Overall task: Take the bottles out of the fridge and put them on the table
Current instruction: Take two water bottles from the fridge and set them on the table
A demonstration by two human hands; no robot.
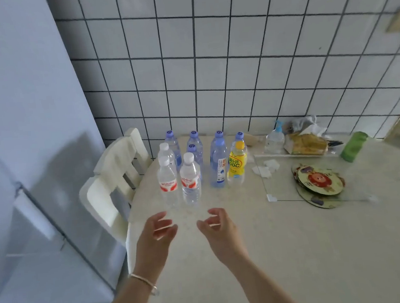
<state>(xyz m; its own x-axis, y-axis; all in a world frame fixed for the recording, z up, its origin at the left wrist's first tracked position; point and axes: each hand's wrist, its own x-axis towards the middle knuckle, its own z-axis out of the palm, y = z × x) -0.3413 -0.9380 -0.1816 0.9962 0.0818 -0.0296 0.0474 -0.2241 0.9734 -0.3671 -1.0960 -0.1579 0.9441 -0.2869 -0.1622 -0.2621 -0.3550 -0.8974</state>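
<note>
with the clear plastic bottles (190,176) upright together on the pale round table (299,251), my left hand (156,235) and right hand (216,227) hover loose, empty, so i'd withdraw without nudging them.

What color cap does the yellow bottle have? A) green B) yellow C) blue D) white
B: the yellow bottle on the table wears a yellow cap, while the bottles around it have blue or white ones.
</note>
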